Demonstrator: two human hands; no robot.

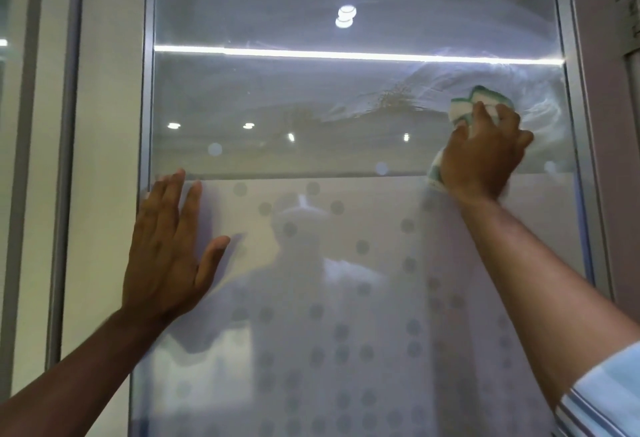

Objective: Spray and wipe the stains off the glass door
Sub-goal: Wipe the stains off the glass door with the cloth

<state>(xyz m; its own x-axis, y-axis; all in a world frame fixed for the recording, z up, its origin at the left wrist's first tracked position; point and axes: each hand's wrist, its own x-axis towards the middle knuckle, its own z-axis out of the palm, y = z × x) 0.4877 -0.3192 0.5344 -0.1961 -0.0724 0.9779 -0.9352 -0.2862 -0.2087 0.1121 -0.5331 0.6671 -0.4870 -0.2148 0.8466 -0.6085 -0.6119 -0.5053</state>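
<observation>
Glass door: one cloth, right hand grips; left hand flat.

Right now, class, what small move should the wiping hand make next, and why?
Probably sweep the cloth in the right hand leftward: a speckled, streaky patch shows on the glass door just left of it. The left hand lies flat.

left hand flat, right hand clenched

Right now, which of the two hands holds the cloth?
The right hand, high near the right edge, grips the white-and-green cloth; the left hand rests flat and empty on the frosted glass.
</observation>
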